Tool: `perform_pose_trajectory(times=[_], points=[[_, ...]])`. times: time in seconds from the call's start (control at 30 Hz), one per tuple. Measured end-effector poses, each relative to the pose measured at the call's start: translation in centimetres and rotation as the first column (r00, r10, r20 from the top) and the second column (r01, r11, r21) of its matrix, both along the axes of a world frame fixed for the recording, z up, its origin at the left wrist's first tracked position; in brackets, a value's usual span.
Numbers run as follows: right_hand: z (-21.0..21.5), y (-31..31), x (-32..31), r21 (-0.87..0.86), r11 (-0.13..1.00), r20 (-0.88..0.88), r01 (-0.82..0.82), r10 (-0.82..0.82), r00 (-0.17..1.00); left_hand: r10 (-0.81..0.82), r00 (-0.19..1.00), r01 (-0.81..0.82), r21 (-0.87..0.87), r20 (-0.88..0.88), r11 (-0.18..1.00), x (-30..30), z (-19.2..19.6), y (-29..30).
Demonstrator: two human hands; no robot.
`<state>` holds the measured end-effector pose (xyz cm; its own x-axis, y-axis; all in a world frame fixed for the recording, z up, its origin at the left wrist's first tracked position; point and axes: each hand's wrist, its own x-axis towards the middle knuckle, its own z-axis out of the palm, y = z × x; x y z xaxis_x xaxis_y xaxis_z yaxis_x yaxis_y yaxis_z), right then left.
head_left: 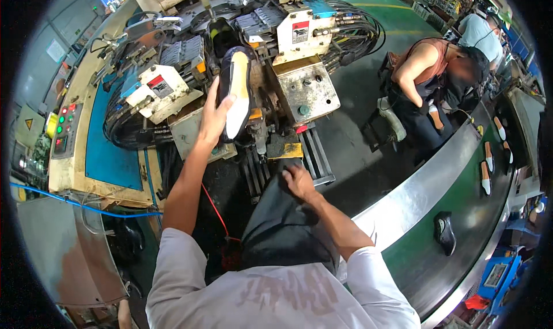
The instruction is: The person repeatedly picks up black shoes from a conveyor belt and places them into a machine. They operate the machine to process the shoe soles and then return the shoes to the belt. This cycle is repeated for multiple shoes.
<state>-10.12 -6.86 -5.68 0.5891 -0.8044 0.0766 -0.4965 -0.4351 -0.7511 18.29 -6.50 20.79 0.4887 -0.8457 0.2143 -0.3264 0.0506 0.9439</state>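
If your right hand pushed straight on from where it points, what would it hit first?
Probably the yellow plate, just ahead of the right hand. Depth is unclear in this single view, so the hand might pass above it.

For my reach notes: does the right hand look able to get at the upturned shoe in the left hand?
Probably yes: the right hand appears empty, and the left hand leaves the right side of the upturned shoe uncovered.

Patchy light, deep shadows, fisheye-curved edges
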Motion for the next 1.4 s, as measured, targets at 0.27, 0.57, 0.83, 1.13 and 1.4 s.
perform_pose_trajectory(times=[0.27, 0.57, 0.83, 1.13, 1.4], points=[[24.8, -0.4, 4.4, 0.321, 0.879, 0.809, -0.353, -0.061, 0.584, 0.002, 0.935, 0.059, -0.161, 0.355, 0.985, -8.7, -1.2, 14.0], [28.8, 12.9, 2.1, -0.074, 0.878, 0.514, -0.473, 0.440, 0.736, 0.060, 0.851, -0.016, -0.089, 0.521, 0.996, -6.6, -3.2, 26.1], [22.2, 18.0, 4.7, -0.317, 0.714, 0.248, -0.624, 0.697, 0.673, 0.394, 0.507, -0.411, -0.187, 0.767, 0.892, -7.5, -5.2, 40.6], [2.2, 15.1, 1.4, 0.113, 0.748, -0.096, -0.654, 0.663, 0.742, 0.890, 0.380, -0.924, 0.061, 0.252, 0.377, -13.8, -10.8, 59.4], [-2.1, 13.0, 2.7, 0.359, 0.737, 0.082, -0.572, 0.586, 0.806, 0.943, -0.297, -0.883, 0.332, 0.148, -0.331, -24.6, -16.5, 74.5]])
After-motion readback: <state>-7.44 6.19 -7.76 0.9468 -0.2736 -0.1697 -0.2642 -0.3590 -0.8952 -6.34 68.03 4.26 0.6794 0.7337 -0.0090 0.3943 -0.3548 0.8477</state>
